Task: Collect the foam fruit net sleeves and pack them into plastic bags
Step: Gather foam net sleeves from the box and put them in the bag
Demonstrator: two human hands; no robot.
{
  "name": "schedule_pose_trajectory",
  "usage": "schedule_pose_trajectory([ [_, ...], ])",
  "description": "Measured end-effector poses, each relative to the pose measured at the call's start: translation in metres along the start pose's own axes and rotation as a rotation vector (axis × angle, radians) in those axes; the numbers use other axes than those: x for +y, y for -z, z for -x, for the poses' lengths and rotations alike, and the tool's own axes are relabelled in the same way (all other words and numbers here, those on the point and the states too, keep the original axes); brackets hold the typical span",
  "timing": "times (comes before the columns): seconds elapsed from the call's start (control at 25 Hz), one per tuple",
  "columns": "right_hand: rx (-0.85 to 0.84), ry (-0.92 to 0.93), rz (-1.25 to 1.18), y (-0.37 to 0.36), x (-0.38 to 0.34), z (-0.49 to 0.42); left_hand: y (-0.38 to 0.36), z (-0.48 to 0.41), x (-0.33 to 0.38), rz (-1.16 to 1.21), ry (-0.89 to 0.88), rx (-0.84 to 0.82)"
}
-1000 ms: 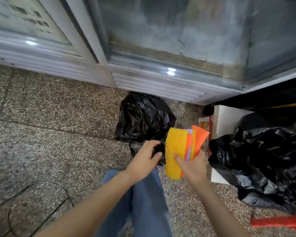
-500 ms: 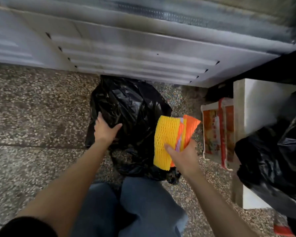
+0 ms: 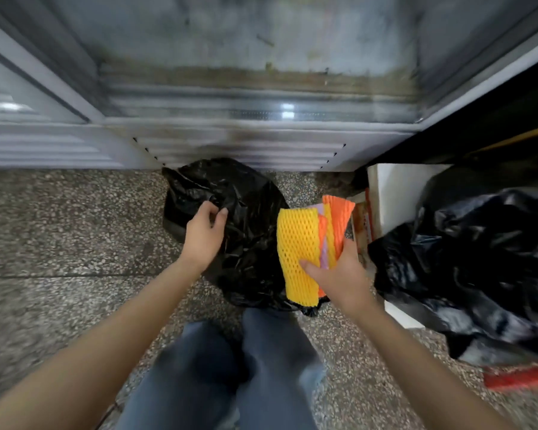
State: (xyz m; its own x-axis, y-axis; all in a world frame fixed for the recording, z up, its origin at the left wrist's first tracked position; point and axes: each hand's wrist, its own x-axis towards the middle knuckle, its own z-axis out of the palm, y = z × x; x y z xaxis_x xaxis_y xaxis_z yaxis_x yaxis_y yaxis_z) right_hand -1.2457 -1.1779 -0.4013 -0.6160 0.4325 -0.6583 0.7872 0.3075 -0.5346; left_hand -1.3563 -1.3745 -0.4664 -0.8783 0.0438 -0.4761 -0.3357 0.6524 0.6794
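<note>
Yellow, orange and lilac net sleeves (image 3: 298,243) (diamond mesh) against glossy black bag (image 3: 249,231), speckled grey floor (image 3: 59,228).

Bag (image 3: 246,212) before the cabinet (image 3: 230,144), box (image 3: 395,193) to its right.

Left hand (image 3: 202,238) now pinches the black bag (image 3: 252,243).

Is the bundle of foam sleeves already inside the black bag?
No, the right hand holds the foam sleeves upright, outside the black bag, while the left hand grips the bag's plastic.
</note>
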Motion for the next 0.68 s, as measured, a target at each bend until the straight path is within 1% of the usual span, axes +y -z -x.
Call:
schedule_pose_trajectory([
  [0.16,0.021,0.065,-0.071,0.063,-0.048,0.061,0.043,0.056,0.099,0.205,0.120,-0.089],
  [0.2,0.029,0.073,-0.097,0.077,-0.059,0.076,0.050,0.070,0.120,0.273,0.135,-0.135],
  [0.24,0.032,0.077,-0.124,0.088,-0.069,0.088,0.057,0.084,0.142,0.357,0.157,-0.198],
  [0.32,0.054,0.083,-0.178,0.106,-0.084,0.107,0.071,0.113,0.182,0.525,0.200,-0.408],
  [0.36,0.075,0.089,-0.206,0.114,-0.092,0.115,0.077,0.126,0.199,0.538,0.188,-0.503],
  [0.4,0.101,0.087,-0.236,0.124,-0.099,0.123,0.085,0.141,0.217,0.489,0.164,-0.592],
  [0.44,0.118,0.082,-0.253,0.134,-0.105,0.130,0.090,0.154,0.232,0.388,0.097,-0.647],
  [0.52,0.150,0.052,-0.288,0.154,-0.115,0.139,0.098,0.175,0.258,0.153,-0.119,-0.704],
  [0.6,0.184,0.051,-0.331,0.175,-0.123,0.150,0.108,0.187,0.271,0.051,-0.327,-0.669],
  [0.68,0.197,0.063,-0.351,0.192,-0.129,0.167,0.120,0.192,0.280,0.076,-0.404,-0.602],
])
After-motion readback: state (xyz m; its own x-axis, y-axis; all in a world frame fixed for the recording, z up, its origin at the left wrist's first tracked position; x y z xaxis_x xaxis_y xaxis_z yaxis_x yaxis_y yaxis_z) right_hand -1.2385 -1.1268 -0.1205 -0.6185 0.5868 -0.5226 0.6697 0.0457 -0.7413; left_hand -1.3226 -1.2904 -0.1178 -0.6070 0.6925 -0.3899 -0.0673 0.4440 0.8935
